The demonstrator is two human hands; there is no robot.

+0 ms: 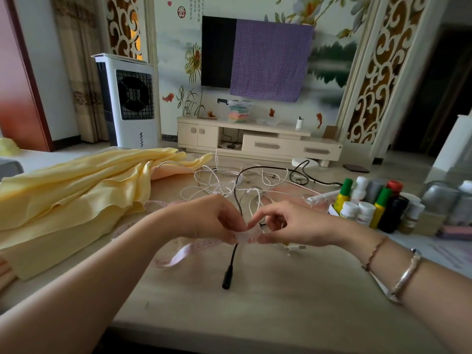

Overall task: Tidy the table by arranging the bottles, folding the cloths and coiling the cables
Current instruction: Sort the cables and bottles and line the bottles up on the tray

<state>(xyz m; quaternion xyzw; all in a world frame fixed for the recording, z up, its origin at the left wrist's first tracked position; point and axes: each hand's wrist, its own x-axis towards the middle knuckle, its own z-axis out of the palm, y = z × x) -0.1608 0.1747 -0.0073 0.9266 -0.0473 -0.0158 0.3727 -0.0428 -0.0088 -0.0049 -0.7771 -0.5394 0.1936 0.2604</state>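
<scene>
Bottles (367,203) with white, green and red caps stand clustered at your table's (255,297) right edge. Your left hand (212,221) and right hand (288,226) together pinch a pale pink measuring tape (194,247) over tangled white cables (229,182).

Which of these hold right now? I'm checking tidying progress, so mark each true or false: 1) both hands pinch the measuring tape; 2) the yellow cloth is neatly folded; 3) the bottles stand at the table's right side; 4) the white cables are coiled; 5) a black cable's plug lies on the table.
1) True: the left hand and right hand pinch the pink measuring tape.
2) False: the yellow cloth lies rumpled and spread out.
3) True: the bottles are grouped at the right.
4) False: the white cables lie tangled.
5) True: the black cable's plug rests on the table.
</scene>
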